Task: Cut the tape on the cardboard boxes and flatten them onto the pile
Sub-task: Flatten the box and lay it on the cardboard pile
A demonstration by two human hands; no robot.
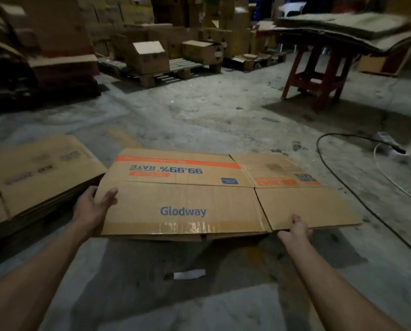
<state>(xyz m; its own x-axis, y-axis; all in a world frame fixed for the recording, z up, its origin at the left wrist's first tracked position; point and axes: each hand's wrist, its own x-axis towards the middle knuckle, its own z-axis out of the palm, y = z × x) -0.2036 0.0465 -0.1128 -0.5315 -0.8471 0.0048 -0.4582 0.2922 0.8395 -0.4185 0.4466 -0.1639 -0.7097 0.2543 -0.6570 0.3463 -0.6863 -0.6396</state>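
Currently at the stacking step, by the look of it: one box is already collapsed and held flat above the floor, not yet on the pile. Left to right: pile of flattened boxes [40, 173] sits on the floor at left, its near corner just beside the carried sheet. Left hand [93, 206] grips the left edge of the flattened box [183, 201], thumb on top, fingers underneath and out of sight. Right hand [296, 228] pinches the near edge of the right flap, thumb on top, fingers curled under. Clear tape strip [187, 227] along the near edge looks slit at the flap seam, but glare makes that hard to confirm. Next move, I'd judge: swing the sheet left, square it over the pile, lower and release; the wide floppy panel may sag at the flap seam. No cutter visible in either hand or on the floor. Stacked boxes at the back are dim and blurred; table [319, 75] at right carries more flattened cardboard, smeared.
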